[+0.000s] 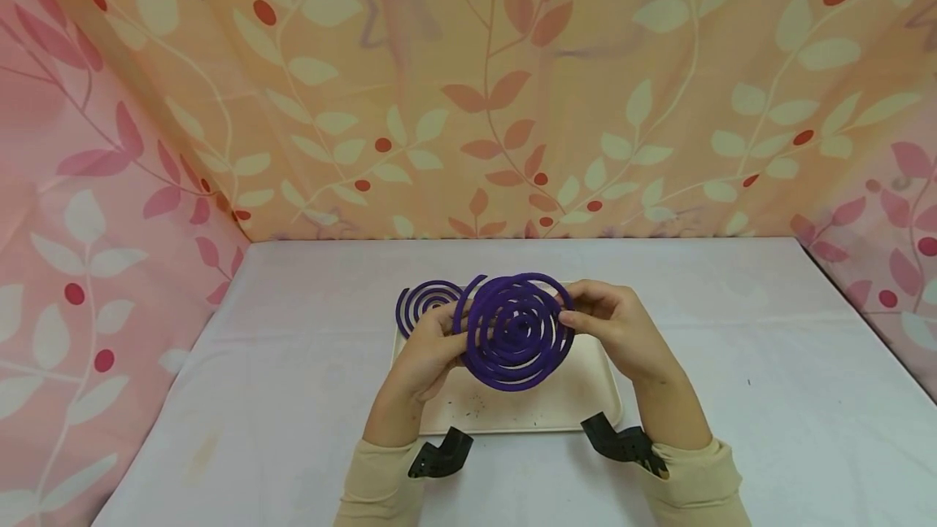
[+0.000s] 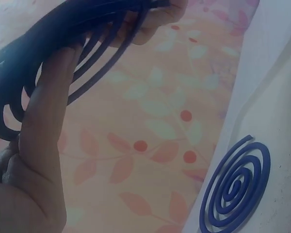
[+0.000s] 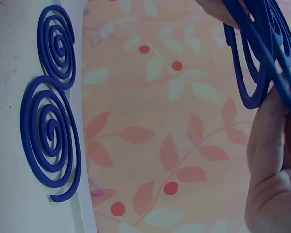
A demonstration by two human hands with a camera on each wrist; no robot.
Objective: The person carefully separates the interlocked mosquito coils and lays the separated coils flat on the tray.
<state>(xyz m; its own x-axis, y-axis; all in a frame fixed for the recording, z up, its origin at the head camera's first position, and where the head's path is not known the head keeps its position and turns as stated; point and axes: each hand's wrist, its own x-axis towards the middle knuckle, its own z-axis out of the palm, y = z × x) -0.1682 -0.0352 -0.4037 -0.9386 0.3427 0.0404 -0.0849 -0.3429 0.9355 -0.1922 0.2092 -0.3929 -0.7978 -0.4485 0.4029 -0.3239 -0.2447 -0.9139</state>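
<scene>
Both hands hold purple-blue mosquito coils [image 1: 521, 330] up above a cream tray [image 1: 586, 409]. Their spiral bands overlap, so more than one coil seems to be there; how many I cannot tell. My left hand [image 1: 433, 352] grips the left edge, its thumb [image 2: 48, 97] pressed to the near face in the left wrist view. At the opposite edge my right hand [image 1: 618, 324] pinches the rim between thumb and fingers. One separate coil [image 1: 430, 287] lies at the tray's back left. The right wrist view shows two flat coils [image 3: 35, 104] lying end to end.
Small dark crumbs [image 1: 476, 409] dot the tray's near left part. A white cloth [image 1: 769, 397] covers the table. Floral curtains [image 1: 468, 104] stand behind it and at both sides. Black wrist mounts [image 1: 442, 454] sit at both cuffs.
</scene>
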